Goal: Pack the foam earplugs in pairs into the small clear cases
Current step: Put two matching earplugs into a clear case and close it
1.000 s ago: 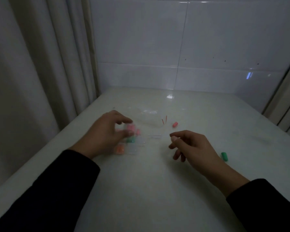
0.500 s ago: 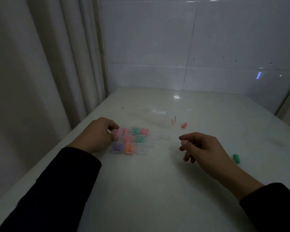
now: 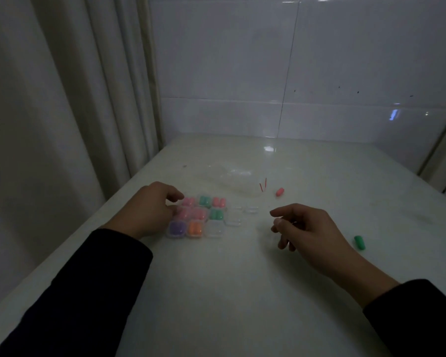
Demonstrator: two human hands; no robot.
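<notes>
Two loose foam earplugs remain on the white table (image 3: 216,292): a red earplug (image 3: 279,191) at far centre and a green earplug (image 3: 359,242) to the right, well apart from each other. Judged light, soft, springy; likely to roll if nudged, so best pinched across the middle of the barrel. Both are short, blunt cylinders, matte, brightly coloured. Filled clear cases (image 3: 198,217) sit in a tight cluster left of centre, showing pink, green, purple and orange pairs; empty clear cases (image 3: 233,218) lie just beside them on the right, thin, glossy and probably slippery. Left hand (image 3: 147,210) rests against the cluster's left edge, fingers curled, tips at a pink case; firm grip or mere touch, cannot tell. Right hand (image 3: 307,228) hovers near the empties, fingers loosely curled, thumb and forefinger close, holding nothing visible.
</notes>
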